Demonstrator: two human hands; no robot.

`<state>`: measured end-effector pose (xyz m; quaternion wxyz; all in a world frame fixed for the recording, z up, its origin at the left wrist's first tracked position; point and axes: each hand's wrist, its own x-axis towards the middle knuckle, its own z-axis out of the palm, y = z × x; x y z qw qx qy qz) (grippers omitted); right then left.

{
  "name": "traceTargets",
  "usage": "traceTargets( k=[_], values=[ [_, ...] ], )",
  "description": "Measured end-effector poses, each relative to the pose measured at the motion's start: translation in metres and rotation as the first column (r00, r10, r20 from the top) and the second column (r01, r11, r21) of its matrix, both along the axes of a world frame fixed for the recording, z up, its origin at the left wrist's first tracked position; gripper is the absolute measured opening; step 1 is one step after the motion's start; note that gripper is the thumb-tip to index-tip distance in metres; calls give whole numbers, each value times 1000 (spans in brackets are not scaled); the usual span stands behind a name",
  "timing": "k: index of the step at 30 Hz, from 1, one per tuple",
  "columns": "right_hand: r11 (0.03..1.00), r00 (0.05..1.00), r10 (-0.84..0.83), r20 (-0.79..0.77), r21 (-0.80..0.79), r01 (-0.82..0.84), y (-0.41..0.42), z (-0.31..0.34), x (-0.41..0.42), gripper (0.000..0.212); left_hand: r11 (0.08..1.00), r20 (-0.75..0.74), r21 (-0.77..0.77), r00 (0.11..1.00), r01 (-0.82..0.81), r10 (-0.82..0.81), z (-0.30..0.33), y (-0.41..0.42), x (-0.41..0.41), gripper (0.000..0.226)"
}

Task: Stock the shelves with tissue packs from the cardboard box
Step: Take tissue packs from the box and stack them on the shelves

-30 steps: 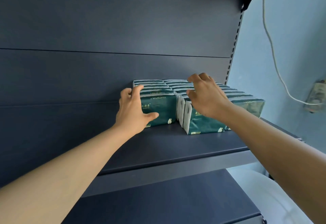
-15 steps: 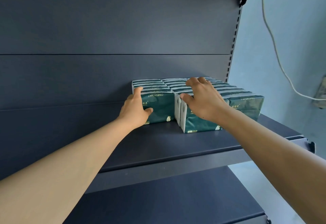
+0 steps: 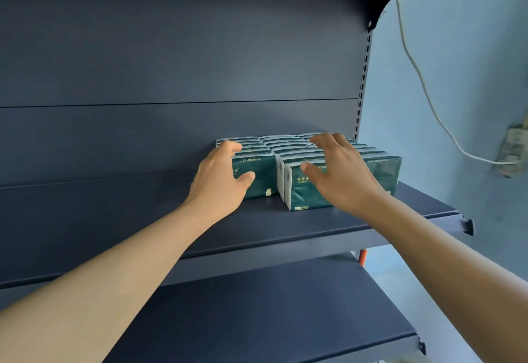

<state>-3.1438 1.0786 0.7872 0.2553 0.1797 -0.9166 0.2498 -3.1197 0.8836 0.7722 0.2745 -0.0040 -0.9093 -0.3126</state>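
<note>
The left hand (image 3: 220, 179) lay at about nine o'clock from the block of green tissue packs (image 3: 303, 168), its fingers reaching over the top edge of the front left pack (image 3: 257, 175) and its thumb set against that pack's face. The curl round the corner read as a light hold rather than a flat push, though the fingertips were partly hidden. The packs stood on edge in three close rows on the upper shelf (image 3: 285, 225), pushed toward the back panel (image 3: 171, 62) at twelve o'clock and sitting near the shelf's right end. The middle row jutted forward of the left one, toward six o'clock. The right hand (image 3: 340, 174) hovered over the middle and right rows with fingers spread and relaxed; whether it touched the pack tops could not be told. The two hands were apart, one on each flank of the block. Below, at six o'clock, the lower shelf (image 3: 285, 319) showed bare metal. At three o'clock a white cable (image 3: 423, 85) ran down the blue wall (image 3: 457, 48) to a socket (image 3: 513, 148). The cardboard box was not in view.

The step in hand looked like squaring up packs already placed. The next move probably called for letting go and turning back to the box for more packs, since much of the shelf to the left stood unfilled
</note>
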Motion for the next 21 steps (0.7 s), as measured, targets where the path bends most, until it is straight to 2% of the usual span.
traceTargets(
  k=[6,11,16,21],
  values=[
    [997,995,-79,63,6,79,26,-32,71,47,977,67,46,975,208,-211,-17,28,63,34],
    [978,961,-207,185,23,207,52,-81,138,44,918,165,79,903,388,-396,-66,57,105,22],
    [938,877,-346,333,93,335,81,-149,203,39,852,328,107,791,512,-517,-126,91,144,18],
    [910,772,-408,488,154,384,116,-222,263,40,810,468,98,691,579,-551,-189,128,183,17]
  ],
)
